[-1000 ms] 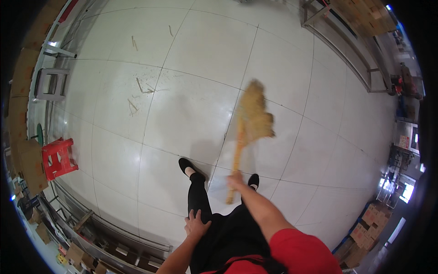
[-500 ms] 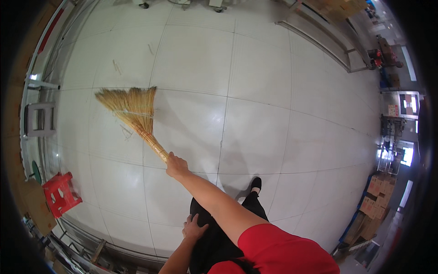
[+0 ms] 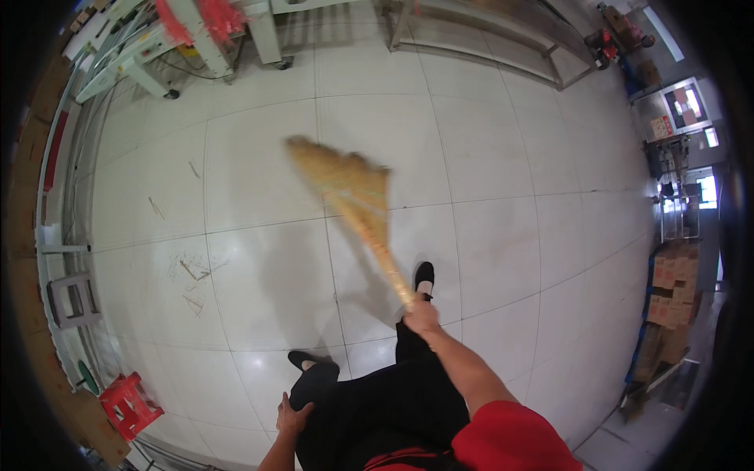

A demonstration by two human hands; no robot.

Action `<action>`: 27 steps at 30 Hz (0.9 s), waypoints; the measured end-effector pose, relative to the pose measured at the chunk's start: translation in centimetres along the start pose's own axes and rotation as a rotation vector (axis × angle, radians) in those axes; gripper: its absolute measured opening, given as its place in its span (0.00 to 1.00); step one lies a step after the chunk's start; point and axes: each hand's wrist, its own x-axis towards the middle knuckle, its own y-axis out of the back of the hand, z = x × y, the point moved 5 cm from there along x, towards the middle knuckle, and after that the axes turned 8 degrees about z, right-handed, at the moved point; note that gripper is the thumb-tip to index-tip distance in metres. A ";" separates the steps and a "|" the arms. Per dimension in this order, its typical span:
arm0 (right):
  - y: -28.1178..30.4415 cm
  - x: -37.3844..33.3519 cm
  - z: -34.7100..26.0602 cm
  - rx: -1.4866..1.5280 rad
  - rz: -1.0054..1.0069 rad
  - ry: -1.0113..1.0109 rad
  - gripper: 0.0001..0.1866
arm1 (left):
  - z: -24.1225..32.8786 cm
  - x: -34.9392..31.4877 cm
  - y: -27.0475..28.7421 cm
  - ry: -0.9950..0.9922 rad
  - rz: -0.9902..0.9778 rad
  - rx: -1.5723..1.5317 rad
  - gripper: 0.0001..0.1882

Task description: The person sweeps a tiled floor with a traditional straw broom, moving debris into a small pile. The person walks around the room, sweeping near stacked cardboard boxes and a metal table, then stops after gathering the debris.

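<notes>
A straw broom slants across the white tiled floor, its bristle head far and to the left, smeared by motion. My right hand is wrapped round the near end of its handle. Whether the bristles touch the floor I cannot tell. To the left of the broom lies a scatter of thin straw bits, with a few longer pieces farther away. My left hand rests beside my left knee, fingers apart and nothing held. Both my feet, in black shoes, stand on the tiles.
A red plastic stool and a grey stool stand along the left. Wheeled machine legs are at the far left, a metal-framed bench at the far right. Cardboard boxes are stacked at the right.
My right hand has swung the broom to the right, away from the straw bits. A loose heap of bits now shows at the left. My left foot has come into view.
</notes>
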 end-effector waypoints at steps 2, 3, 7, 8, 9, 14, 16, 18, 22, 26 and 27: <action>2.4 2.8 8.9 0.032 0.087 -0.160 0.28 | 2.2 0.5 -2.2 -0.006 -0.029 -0.005 0.57; 3.9 4.1 13.3 0.044 0.121 -0.227 0.29 | 3.4 0.5 -3.3 -0.005 -0.046 -0.012 0.57; 6.5 7.2 32.5 0.180 0.308 -0.598 0.21 | 11.0 -2.1 -7.7 0.052 -0.119 0.112 0.60; 7.3 8.8 33.4 0.289 0.274 -0.699 0.19 | 12.0 -3.0 -8.7 0.064 -0.119 0.113 0.61; 8.3 10.7 34.2 0.396 0.235 -0.798 0.18 | 12.5 -4.1 -9.9 0.108 -0.145 0.130 0.61; 5.9 21.6 32.1 0.524 0.033 -0.760 0.18 | 18.7 -8.3 -11.4 0.171 -0.187 0.132 0.62; 3.5 24.0 26.1 0.339 0.081 -0.545 0.26 | 22.4 -9.0 -10.3 0.132 -0.162 0.158 0.61; 4.5 25.4 14.8 0.473 -0.050 -0.473 0.30 | 25.2 -9.7 -8.6 0.142 -0.089 0.106 0.59; 6.1 27.7 4.5 0.393 -0.288 -0.180 0.27 | 34.2 -9.6 -5.3 -0.004 -0.036 0.092 0.55; 10.4 27.8 -6.1 0.336 -0.339 0.025 0.22 | 40.4 -9.9 -2.5 -0.088 -0.002 0.118 0.53; 11.4 27.8 -7.9 0.323 -0.349 0.106 0.22 | 41.2 -9.9 -2.0 -0.108 0.012 0.119 0.53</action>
